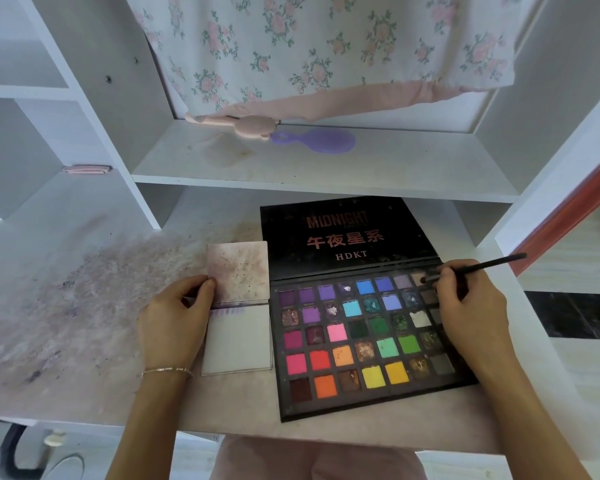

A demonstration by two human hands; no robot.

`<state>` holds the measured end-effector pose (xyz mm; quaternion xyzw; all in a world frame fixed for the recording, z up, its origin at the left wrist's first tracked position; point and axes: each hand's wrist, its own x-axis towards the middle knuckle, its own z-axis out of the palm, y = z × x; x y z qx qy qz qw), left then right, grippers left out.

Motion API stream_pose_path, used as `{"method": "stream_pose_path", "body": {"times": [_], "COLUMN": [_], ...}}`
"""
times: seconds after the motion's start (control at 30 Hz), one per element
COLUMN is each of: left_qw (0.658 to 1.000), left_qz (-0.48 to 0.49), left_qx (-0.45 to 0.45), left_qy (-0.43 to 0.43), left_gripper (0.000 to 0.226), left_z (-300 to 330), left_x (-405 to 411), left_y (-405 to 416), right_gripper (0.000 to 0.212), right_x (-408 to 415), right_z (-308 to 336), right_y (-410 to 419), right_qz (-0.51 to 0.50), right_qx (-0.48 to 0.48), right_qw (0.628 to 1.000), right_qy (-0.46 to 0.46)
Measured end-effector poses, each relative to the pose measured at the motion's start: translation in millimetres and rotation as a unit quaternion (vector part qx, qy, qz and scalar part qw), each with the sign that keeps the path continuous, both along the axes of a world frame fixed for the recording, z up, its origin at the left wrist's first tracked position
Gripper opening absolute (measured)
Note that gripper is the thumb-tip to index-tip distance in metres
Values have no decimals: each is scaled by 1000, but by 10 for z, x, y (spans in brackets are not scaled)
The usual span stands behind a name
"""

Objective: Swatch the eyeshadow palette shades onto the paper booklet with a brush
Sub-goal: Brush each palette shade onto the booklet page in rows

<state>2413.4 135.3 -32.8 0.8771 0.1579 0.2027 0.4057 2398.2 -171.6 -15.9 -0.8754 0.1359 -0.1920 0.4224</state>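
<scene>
Black and flat, the open rectangular eyeshadow palette (368, 344) lies on the dusty white desk (84, 306), its square pans matte or glittery. The right hand (471, 306) pinches a thin black brush (478, 265), with the tip on a pale pan in the top row. Just beside the palette lies the small white paper booklet (238, 306), open. The left hand (174, 317) grips its left edge, fingers closed on the stained upper page.

White counter (94, 358), left half smeared with purple-pink powder. On it: open black eyeshadow palette (364, 327), small open paper booklet (238, 306) touching its left edge. White shelf (326, 168) above: pink hairbrush (238, 123), purple plastic brush (312, 140).
</scene>
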Motion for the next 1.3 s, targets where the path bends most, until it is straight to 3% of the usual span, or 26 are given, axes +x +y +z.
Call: {"method": "stream_pose_path", "body": {"times": [0.23, 0.47, 0.87, 1.3], "left_qw": [1000, 1000, 999, 1000], "left_qz": [2, 1, -8, -5], "left_qx": [-2, -7, -33, -25], "left_qy": [3, 6, -1, 1], "left_gripper": [9, 9, 9, 11], "left_z": [-1, -4, -11, -8], "left_x": [4, 18, 11, 1], "left_y": [6, 2, 8, 21], "right_gripper": [8, 23, 13, 8], "right_x": [-10, -55, -59, 57], "right_z": [5, 13, 40, -2], "right_y": [17, 330, 1222, 1471], "right_qz": [9, 110, 278, 295], "right_qx": [14, 42, 88, 94], "right_qw": [1000, 993, 957, 950], "right_qy": [-6, -15, -1, 38]}}
